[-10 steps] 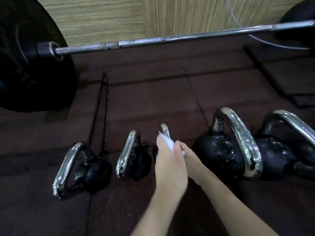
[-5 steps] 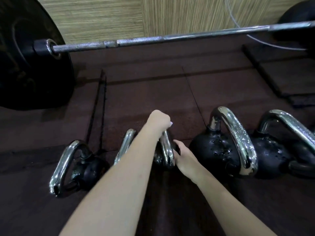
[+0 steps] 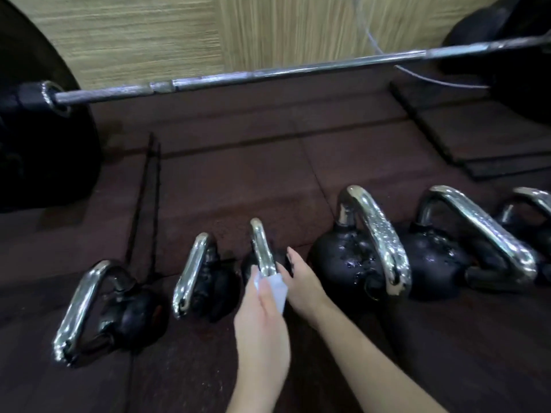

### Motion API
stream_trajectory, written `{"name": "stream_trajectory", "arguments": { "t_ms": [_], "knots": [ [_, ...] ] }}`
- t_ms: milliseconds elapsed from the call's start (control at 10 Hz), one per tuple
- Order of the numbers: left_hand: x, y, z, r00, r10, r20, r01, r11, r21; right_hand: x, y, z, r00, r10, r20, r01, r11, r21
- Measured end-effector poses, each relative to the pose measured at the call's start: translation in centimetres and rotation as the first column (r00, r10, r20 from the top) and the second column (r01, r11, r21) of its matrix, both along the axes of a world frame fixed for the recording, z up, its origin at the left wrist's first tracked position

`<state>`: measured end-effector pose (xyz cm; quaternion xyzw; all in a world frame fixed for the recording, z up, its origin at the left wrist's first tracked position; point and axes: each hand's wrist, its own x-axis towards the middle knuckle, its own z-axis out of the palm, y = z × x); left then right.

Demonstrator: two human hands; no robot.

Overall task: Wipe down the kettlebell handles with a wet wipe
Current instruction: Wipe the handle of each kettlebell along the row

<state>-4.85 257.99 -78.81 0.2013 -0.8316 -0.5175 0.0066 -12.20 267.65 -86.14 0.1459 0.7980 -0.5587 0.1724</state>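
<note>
Left hand (image 3: 262, 329) pinching wipe (image 3: 275, 289) against near end of third kettlebell's handle (image 3: 262, 248). Right hand (image 3: 301, 281) just beside, on kettlebell's right side, fingers fairly straight, resting against black body. Hands close, wipe between them. Other kettlebells (image 3: 369, 263) in row on floor (image 3: 238, 180), barbell (image 3: 268, 74) behind.

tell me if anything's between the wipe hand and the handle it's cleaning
Nothing visible is. The left hand holds the wet wipe right against the near end of the third kettlebell's handle. The right hand rests beside it, out of the way.
</note>
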Motion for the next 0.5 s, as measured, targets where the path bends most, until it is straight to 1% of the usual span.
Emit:
{"name": "stream_trajectory", "arguments": {
  "t_ms": [100, 200, 300, 400, 500],
  "knots": [
    [-1.3, -1.3, 2.9, 0.997, 0.062, -0.039, -0.061, 0.998, 0.027, 3.6, 0.1, -1.0, 0.991, -0.132, 0.001, 0.132, 0.983, -0.127],
    [-3.1, -1.0, 6.4, 0.969, -0.002, -0.248, 0.035, 0.991, 0.131, 9.3, 3.7, -0.7, 0.995, -0.097, -0.005, 0.097, 0.993, -0.069],
    [-5.9, 0.0, 9.6, 0.935, -0.172, -0.31, 0.212, 0.972, 0.101, 12.4, 8.6, 0.5, 0.975, -0.205, -0.087, 0.21, 0.976, 0.051],
    [-8.4, 3.2, 10.7, 0.86, -0.346, -0.375, 0.36, 0.932, -0.036, 12.7, 13.0, 3.1, 0.899, -0.363, -0.247, 0.396, 0.913, 0.1],
    [-7.7, 8.2, 10.5, 0.619, -0.731, -0.287, 0.651, 0.682, -0.332, 10.3, 15.8, 5.2, 0.825, -0.465, -0.321, 0.478, 0.877, -0.044]
  ]
}}
